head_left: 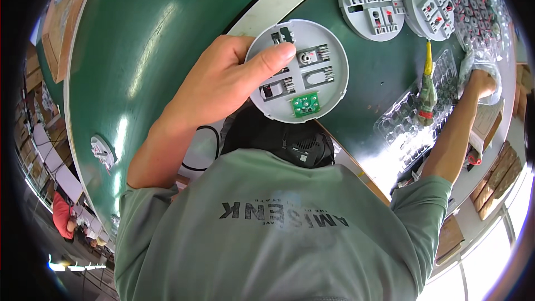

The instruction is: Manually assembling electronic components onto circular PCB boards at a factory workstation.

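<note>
Grey-green cloth of the person's shirt (267, 234) fills the lower middle of the view, nearest to the camera. Above it, the left hand (234, 75) grasps a round housing (301, 81) of pale grey plastic by its left side, and the thumb lies across the inner face, at a black part near the top. The other fingers are hidden behind. This housing is held up before the chest, its inside turned to the camera; it bears metal contacts and, at its bottom, a small green circuit board (305, 105).

The right hand (480, 83) is far to the right, at a clear plastic bag (473, 8) with many small grey and red parts; the plastic partly covers the fingers, so I cannot tell if they hold something. Near it, a tool (427, 95) with a yellow narrow end is over a clear tray (399, 125). Two similar housings (372, 22) rest on the green table (184, 0).
</note>
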Tool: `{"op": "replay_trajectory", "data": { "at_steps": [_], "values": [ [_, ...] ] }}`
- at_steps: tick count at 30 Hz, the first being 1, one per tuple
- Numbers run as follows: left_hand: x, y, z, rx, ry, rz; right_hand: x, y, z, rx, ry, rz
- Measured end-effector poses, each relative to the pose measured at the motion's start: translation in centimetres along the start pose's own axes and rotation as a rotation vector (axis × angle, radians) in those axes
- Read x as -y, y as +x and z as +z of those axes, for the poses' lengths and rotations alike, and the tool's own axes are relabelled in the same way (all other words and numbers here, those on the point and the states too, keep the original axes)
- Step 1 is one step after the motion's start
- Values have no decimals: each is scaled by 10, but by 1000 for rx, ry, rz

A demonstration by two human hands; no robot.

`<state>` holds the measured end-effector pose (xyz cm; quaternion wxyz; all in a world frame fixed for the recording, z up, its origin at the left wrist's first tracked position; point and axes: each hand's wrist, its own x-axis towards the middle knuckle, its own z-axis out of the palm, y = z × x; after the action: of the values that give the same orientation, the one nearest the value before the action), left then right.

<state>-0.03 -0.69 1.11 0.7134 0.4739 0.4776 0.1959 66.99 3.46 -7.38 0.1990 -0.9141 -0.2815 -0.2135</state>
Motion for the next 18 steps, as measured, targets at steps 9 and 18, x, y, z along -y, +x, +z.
{"op": "replay_trajectory", "data": {
  "at_steps": [9,18],
  "values": [
    [-1,-2,-6,82,36,-5,-29,14,2,-38,63,54],
    [0,-1,-5,51,19,-5,-12,-1,-1,-34,111,41]
  ]
}}
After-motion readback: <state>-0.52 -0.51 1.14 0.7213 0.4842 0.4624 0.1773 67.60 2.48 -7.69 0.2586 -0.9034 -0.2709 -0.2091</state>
